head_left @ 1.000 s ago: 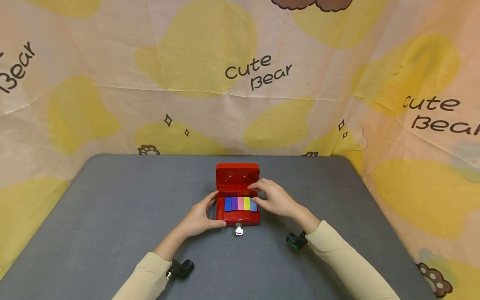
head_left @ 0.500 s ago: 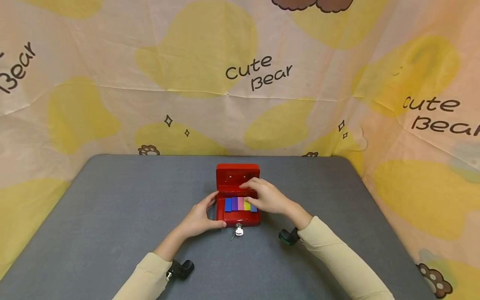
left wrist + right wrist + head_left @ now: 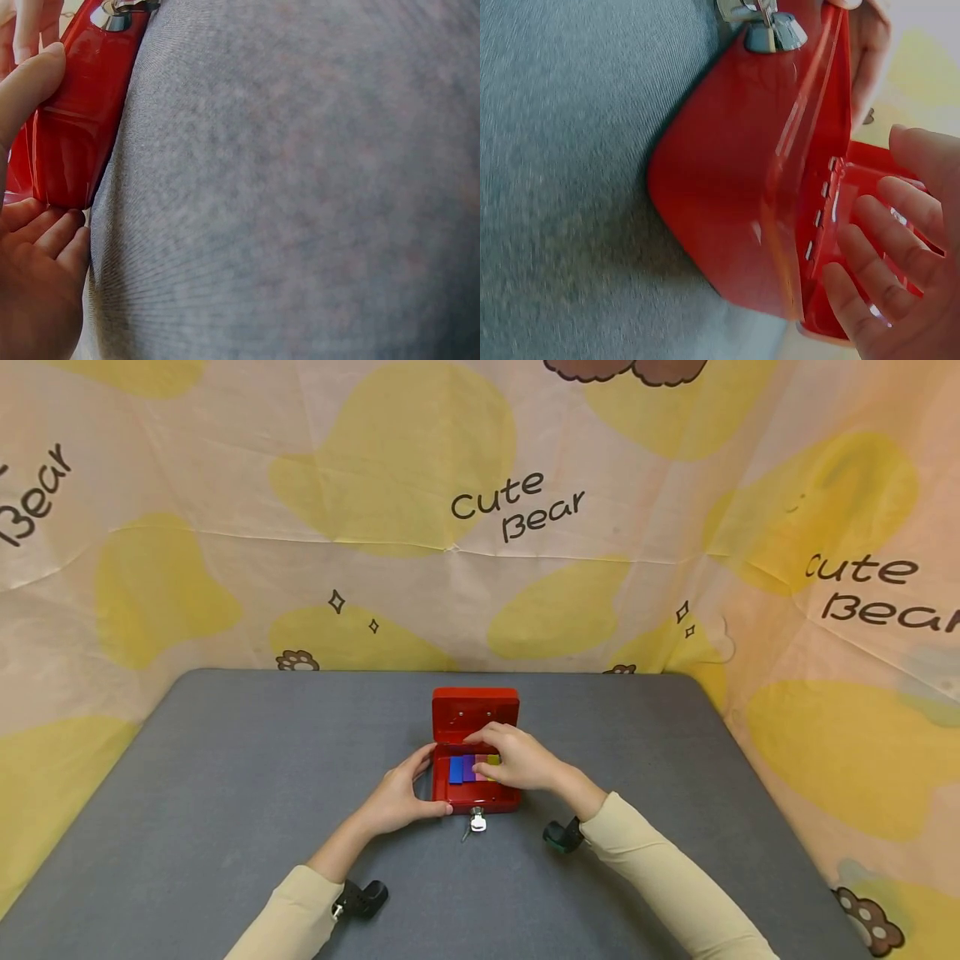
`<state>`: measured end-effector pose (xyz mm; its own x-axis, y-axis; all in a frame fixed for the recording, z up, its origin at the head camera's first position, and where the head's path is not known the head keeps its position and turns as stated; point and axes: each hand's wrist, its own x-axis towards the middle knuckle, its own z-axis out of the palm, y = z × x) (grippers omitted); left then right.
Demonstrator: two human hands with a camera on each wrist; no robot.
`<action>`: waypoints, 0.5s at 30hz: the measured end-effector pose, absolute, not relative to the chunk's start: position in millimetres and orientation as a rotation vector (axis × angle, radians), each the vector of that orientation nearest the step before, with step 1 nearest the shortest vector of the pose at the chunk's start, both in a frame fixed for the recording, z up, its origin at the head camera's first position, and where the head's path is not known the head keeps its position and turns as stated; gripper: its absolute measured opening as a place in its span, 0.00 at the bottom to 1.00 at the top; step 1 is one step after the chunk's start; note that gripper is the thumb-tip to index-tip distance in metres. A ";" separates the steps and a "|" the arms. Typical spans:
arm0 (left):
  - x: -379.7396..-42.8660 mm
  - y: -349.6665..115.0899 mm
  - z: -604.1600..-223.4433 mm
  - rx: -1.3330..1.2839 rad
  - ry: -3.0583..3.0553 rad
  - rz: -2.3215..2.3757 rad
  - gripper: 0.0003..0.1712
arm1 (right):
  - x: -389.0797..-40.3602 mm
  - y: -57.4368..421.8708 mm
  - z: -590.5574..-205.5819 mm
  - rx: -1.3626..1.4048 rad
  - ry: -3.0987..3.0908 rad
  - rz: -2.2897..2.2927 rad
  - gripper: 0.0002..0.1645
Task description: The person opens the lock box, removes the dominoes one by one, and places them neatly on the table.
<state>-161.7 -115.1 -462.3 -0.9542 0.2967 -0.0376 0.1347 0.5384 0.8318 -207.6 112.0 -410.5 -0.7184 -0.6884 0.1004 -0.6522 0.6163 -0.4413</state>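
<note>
A red metal cash box stands on the table with its lid raised. Inside lies a row of coloured strips or blocks, with a blue one, a purple one, and pink and yellow ones partly covered by my right hand. That hand hovers over the box's right half, fingers spread and loosely bent, nothing held between them in the right wrist view. My left hand steadies the box's left side, thumb at the front corner and fingers along the side. Keys hang from the front lock.
A grey cloth-covered table surrounds the box. Behind it and at the sides hangs a printed fabric curtain. Black wrist cameras sit under both forearms, the left one near the table surface.
My right hand has moved left across the row of strips, covering the light blue one at the right and part of the yellow and pink. The left hand and the box have stayed still.
</note>
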 end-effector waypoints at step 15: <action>-161.7 -114.5 -461.8 0.371 2.611 1.384 0.55 | -205.2 96.3 -422.0 -1.192 2.810 -0.699 0.24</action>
